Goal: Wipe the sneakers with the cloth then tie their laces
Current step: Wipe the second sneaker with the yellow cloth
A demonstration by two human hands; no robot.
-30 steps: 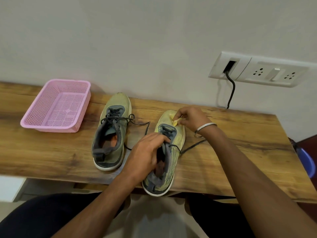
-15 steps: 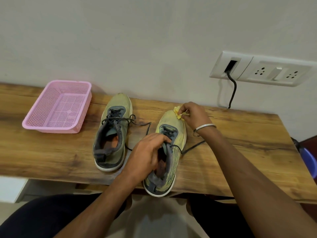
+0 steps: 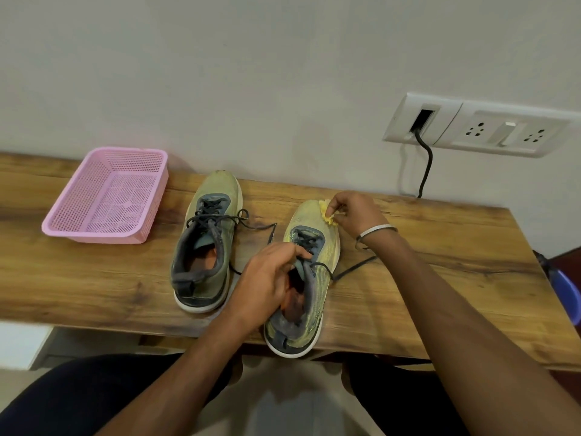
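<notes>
Two sneakers are set side by side on the wooden table [image 3: 440,247], toes toward the wall, and only the right sneaker [image 3: 317,221] is being worked on. The yellow cloth [image 3: 327,212] is pinched, bunched small, between the thumb and curled fingers of the right hand [image 3: 352,215] and is pressed against the outer edge of the toe. A second ago the cloth was held lower, beside the lacing; it has since been carried forward to the tip, and over the last half second it has barely shifted, so the toe is judged to be the patch now being rubbed. The left hand [image 3: 267,278] is kept curled over the tongue and collar of the same shoe, fingers hooked into the opening, just as before (a steadying hold, it seems).

The left sneaker [image 3: 213,209] lies untouched near the pink basket [image 3: 110,196], its dark laces [image 3: 251,223] trailing loose across the table. Wiping is therefore judged to be at an early stage: one shoe partly done, the other not begun, and no lace tied.
</notes>
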